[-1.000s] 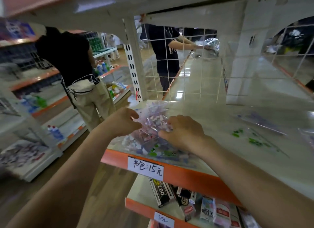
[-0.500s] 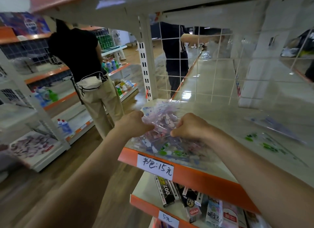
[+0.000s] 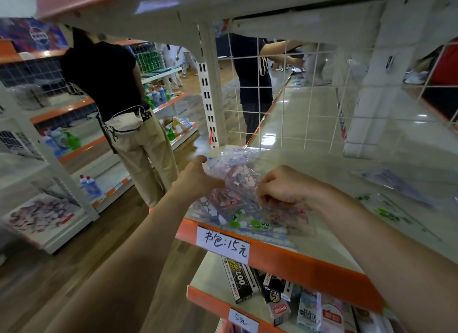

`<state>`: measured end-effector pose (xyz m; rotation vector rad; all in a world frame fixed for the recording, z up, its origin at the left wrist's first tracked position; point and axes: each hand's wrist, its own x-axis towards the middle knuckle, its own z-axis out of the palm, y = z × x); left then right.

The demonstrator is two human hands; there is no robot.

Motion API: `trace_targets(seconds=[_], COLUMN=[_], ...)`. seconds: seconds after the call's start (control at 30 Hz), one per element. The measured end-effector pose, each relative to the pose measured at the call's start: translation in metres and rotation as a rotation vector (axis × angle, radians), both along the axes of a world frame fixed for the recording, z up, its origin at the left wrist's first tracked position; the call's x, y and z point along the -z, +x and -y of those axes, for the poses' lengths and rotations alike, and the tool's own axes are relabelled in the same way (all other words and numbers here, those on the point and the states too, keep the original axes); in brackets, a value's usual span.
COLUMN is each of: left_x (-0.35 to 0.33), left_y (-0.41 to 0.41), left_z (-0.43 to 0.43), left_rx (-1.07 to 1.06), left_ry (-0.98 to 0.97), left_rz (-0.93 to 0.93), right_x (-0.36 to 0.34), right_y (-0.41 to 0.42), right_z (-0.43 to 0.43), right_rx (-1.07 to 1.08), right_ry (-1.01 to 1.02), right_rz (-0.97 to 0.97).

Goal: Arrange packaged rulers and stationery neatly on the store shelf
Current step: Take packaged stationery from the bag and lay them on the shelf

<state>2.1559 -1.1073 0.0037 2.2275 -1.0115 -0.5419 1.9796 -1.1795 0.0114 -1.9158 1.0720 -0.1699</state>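
A stack of clear plastic ruler packs [image 3: 235, 184] with pink and purple print lies at the left front corner of the white shelf [image 3: 334, 243]. Under it lie packs with green print [image 3: 250, 223]. My left hand [image 3: 198, 179] holds the stack's left edge, thumb on top. My right hand [image 3: 285, 189] pinches the stack's right side with curled fingers. More clear packs lie further right: one with green print [image 3: 391, 211] and one with purple print [image 3: 394, 181].
An orange shelf lip with a handwritten price tag [image 3: 223, 243] runs along the front. Boxes of stationery [image 3: 277, 290] sit on the shelf below. A wire grid [image 3: 285, 97] backs the shelf. One person [image 3: 119, 104] stands in the aisle on the left, another [image 3: 252, 80] behind the grid.
Both hands have lifted the near side of the stack a little and kept hold of it. The camera has moved closer and to the left.
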Motion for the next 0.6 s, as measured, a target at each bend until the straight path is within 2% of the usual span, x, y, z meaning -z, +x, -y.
trace_targets(seconds=[0.07,0.27,0.4,0.6], left_x=[-0.002,-0.013,-0.030,-0.039], left_y=[0.000,0.011,0.010,-0.027], left_z=[0.000,-0.008,-0.013,0.013], left_rx=[-0.044,-0.137,-0.137,-0.007], left_ry=[-0.088,-0.352,-0.519,-0.540], left_rz=[-0.112,-0.272,-0.560,-0.767], right_x=[0.000,-0.001,-0.004,-0.011], right_y=[-0.003,-0.022,-0.051,-0.104], right_z=[-0.001,0.000,0.001,0.000], right_rx=[0.013,0.044,0.094,0.262], right_ry=[0.022,0.060,0.049,0.050], right_rz=[0.022,0.115,0.197,0.357])
